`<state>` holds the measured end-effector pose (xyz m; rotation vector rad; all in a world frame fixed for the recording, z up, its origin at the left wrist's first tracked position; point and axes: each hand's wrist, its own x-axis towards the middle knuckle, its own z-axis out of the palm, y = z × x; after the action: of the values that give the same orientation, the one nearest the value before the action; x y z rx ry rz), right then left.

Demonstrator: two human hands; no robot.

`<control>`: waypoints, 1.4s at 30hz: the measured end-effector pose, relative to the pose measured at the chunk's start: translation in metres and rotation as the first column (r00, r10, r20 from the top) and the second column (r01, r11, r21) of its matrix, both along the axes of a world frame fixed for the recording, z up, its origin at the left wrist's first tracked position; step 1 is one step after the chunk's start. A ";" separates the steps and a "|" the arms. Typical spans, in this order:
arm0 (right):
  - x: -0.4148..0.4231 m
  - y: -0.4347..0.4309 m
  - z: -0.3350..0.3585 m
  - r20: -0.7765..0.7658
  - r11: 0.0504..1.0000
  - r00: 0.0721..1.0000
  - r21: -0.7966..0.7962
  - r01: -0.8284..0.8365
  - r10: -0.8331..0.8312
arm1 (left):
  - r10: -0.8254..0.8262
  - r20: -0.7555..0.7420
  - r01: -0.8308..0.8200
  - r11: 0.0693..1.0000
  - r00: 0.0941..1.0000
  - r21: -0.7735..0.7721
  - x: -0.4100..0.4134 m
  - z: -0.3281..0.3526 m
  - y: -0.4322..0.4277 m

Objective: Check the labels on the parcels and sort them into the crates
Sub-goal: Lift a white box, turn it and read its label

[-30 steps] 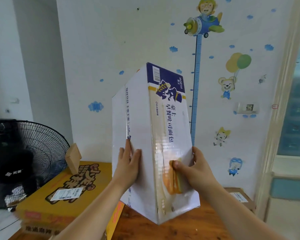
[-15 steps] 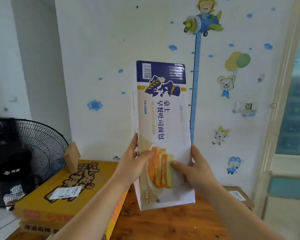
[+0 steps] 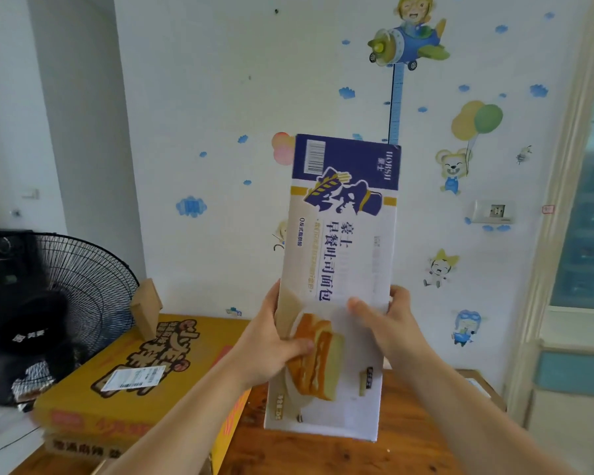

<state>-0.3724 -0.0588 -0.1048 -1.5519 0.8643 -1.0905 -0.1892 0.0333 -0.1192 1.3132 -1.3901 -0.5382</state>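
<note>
I hold a tall white and blue bread carton [image 3: 343, 255] upright in front of me, above the wooden table [image 3: 323, 454]. Its printed face with a barcode and a picture of sliced bread is turned to me. My left hand [image 3: 271, 341] grips its left edge, thumb across the bread picture. My right hand [image 3: 388, 320] grips the right edge, thumb on the front face. The carton leans slightly to the right at the top. No shipping label shows on this face.
A yellow carton [image 3: 144, 375] with a white shipping label lies on another box at the left. A small brown box [image 3: 148, 310] leans behind it. A black fan [image 3: 83, 286] stands far left. Another brown parcel [image 3: 477, 385] lies at the right behind my arm.
The carton turned from showing a plain white side and an edge to showing its printed face squarely. Both hands shifted along its edges, and the carton moved slightly right.
</note>
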 end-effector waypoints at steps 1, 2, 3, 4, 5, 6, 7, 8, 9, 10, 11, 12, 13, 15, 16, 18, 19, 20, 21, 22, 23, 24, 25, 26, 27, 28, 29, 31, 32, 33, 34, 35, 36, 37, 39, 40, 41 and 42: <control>0.000 -0.002 0.005 0.030 1.000 0.999 -0.010 0.012 -0.012 | -0.008 0.012 0.008 1.000 1.000 0.020 0.000 -0.002 0.001; 0.000 -0.004 0.007 0.011 0.999 1.000 -0.044 0.022 -0.021 | -0.005 0.013 0.004 0.999 1.000 0.046 0.000 -0.005 0.002; 0.000 -0.004 0.006 -0.024 0.997 0.999 -0.077 0.029 -0.031 | -0.003 0.001 0.003 0.997 1.000 0.076 -0.003 -0.005 0.004; -0.002 -0.004 0.005 -0.049 0.995 0.998 -0.099 0.029 -0.034 | 0.010 -0.014 -0.009 0.995 1.000 0.097 -0.005 -0.004 0.005; -0.003 -0.002 0.002 -0.070 0.994 0.997 -0.107 0.026 -0.033 | 0.043 -0.036 -0.039 0.995 0.998 0.094 -0.007 0.000 0.005; -0.003 -0.002 -0.002 -0.082 0.993 0.996 -0.114 0.026 -0.035 | 0.083 -0.084 -0.077 0.994 0.993 0.077 -0.008 0.006 0.003; -0.003 0.000 -0.007 -0.100 0.993 0.994 -0.113 0.025 -0.036 | 0.115 -0.157 -0.110 0.993 0.981 0.040 -0.008 0.013 0.001; -0.002 0.001 -0.012 -0.114 0.994 0.993 -0.110 0.015 -0.028 | 0.122 -0.245 -0.129 0.991 0.962 -0.015 -0.009 0.020 -0.002; -0.001 0.005 -0.014 -0.129 0.995 0.992 -0.102 0.003 -0.016 | 0.122 -0.311 -0.149 0.987 0.943 -0.064 -0.008 0.026 -0.005; 0.000 0.009 -0.016 -0.139 0.995 0.990 -0.095 -0.018 0.005 | 0.121 -0.333 -0.166 0.980 0.935 -0.108 -0.008 0.031 -0.008; 0.001 0.013 -0.018 -0.151 0.995 0.988 -0.089 -0.038 0.024 | 0.124 -0.330 -0.182 0.972 0.936 -0.151 -0.007 0.034 -0.009; 0.001 0.014 -0.018 -0.165 0.995 0.986 -0.089 -0.048 0.033 | 0.125 -0.311 -0.185 0.968 0.942 -0.170 -0.008 0.037 -0.009; 0.000 0.013 -0.019 -0.187 0.995 0.981 -0.082 -0.056 0.040 | 0.120 -0.291 -0.176 0.969 0.949 -0.174 -0.010 0.037 -0.008; 0.001 0.013 -0.015 -0.215 0.993 0.975 -0.090 -0.071 0.051 | 0.111 -0.229 -0.149 0.977 0.967 -0.155 -0.011 0.034 -0.006; 0.002 0.012 -0.012 -0.196 0.992 0.978 -0.092 -0.086 0.067 | 0.112 -0.197 -0.142 0.979 0.974 -0.147 -0.011 0.033 -0.005; 0.005 0.007 -0.007 -0.057 0.989 0.993 -0.096 -0.112 0.107 | 0.114 -0.152 -0.133 0.983 0.982 -0.124 -0.012 0.030 -0.005; 0.007 0.007 -0.003 0.005 0.989 0.994 -0.101 -0.108 0.110 | 0.121 -0.154 -0.138 0.984 0.981 -0.111 -0.013 0.030 -0.005; 0.008 0.007 0.001 0.059 0.991 0.993 -0.095 -0.097 0.103 | 0.130 -0.176 -0.147 0.985 0.976 -0.093 -0.013 0.030 -0.005; 0.009 0.006 0.002 0.084 0.994 0.993 -0.080 -0.078 0.084 | 0.146 -0.216 -0.165 0.984 0.965 -0.074 -0.012 0.031 -0.005; 0.009 0.006 0.004 0.076 0.995 0.994 -0.075 -0.068 0.074 | 0.157 -0.263 -0.178 0.982 0.952 -0.057 -0.012 0.034 -0.004; 0.009 0.005 0.003 0.044 0.994 0.996 -0.078 -0.072 0.076 | 0.168 -0.303 -0.190 0.981 0.938 -0.042 -0.013 0.037 -0.003; 0.009 0.005 0.001 0.008 0.993 0.997 -0.084 -0.077 0.078 | 0.184 -0.320 -0.206 0.978 0.929 -0.035 -0.012 0.039 -0.003; 0.008 0.005 0.000 -0.018 0.993 0.997 -0.092 -0.080 0.078 | 0.206 -0.310 -0.227 0.973 0.928 -0.033 -0.013 0.041 -0.003; 0.008 0.005 -0.001 -0.033 0.993 0.997 -0.094 -0.075 0.072 | 0.222 -0.287 -0.244 0.969 0.932 -0.043 -0.015 0.042 -0.003; 0.009 0.004 -0.001 -0.040 0.993 0.997 -0.099 -0.065 0.061 | 0.229 -0.261 -0.255 0.964 0.938 -0.071 -0.017 0.042 -0.003; 0.010 0.004 -0.001 -0.044 0.993 0.998 -0.108 -0.049 0.045 | 0.230 -0.235 -0.258 0.962 0.944 -0.095 -0.019 0.041 -0.003; 0.010 0.005 -0.001 -0.050 0.993 0.998 -0.116 -0.039 0.033 | 0.233 -0.223 -0.260 0.960 0.946 -0.099 -0.019 0.041 -0.003; 0.011 0.005 0.001 -0.069 0.990 0.998 -0.138 -0.023 0.014 | 0.234 -0.226 -0.261 0.960 0.945 -0.097 -0.017 0.039 -0.005; 0.012 0.007 0.002 -0.081 0.989 0.997 -0.148 -0.020 0.008 | 0.235 -0.230 -0.261 0.961 0.944 -0.090 -0.015 0.039 -0.005; 0.012 0.007 0.003 -0.087 0.988 0.996 -0.156 -0.015 0.002 | 0.236 -0.225 -0.261 0.961 0.945 -0.087 -0.012 0.038 -0.007; 0.012 0.008 0.003 -0.083 0.988 0.997 -0.153 -0.007 -0.005 | 0.225 -0.202 -0.246 0.966 0.953 -0.085 -0.010 0.037 -0.007; 0.012 0.007 0.004 -0.070 0.989 0.997 -0.146 0.000 -0.010 | 0.211 -0.160 -0.225 0.972 0.964 -0.075 -0.006 0.037 -0.008; 0.011 0.007 0.004 -0.055 0.990 0.998 -0.140 0.007 -0.015 | 0.194 -0.126 -0.202 0.978 0.973 -0.059 -0.004 0.035 -0.009; 0.012 0.007 0.004 -0.040 0.990 0.999 -0.139 0.010 -0.015 | 0.177 -0.106 -0.183 0.982 0.979 -0.051 -0.002 0.035 -0.008; 0.011 0.007 0.002 -0.048 0.988 0.999 -0.157 0.000 -0.007 | 0.160 -0.106 -0.167 0.984 0.981 -0.055 0.002 0.033 -0.009; 0.012 0.007 0.001 -0.061 0.986 0.998 -0.164 -0.013 0.003 | 0.155 -0.119 -0.163 0.985 0.981 -0.062 0.003 0.031 -0.011; 0.013 0.007 -0.001 -0.081 0.987 0.997 -0.161 -0.023 0.010 | 0.155 -0.138 -0.166 0.984 0.978 -0.071 0.004 0.029 -0.012; 0.014 0.008 -0.002 -0.096 0.987 0.995 -0.159 -0.031 0.016 | 0.151 -0.163 -0.167 0.982 0.975 -0.087 0.004 0.027 -0.013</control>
<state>-0.3588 -0.0513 -0.1069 -1.7549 0.8366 -1.0989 -0.1850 0.0202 -0.0917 1.2614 -1.1579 -0.4471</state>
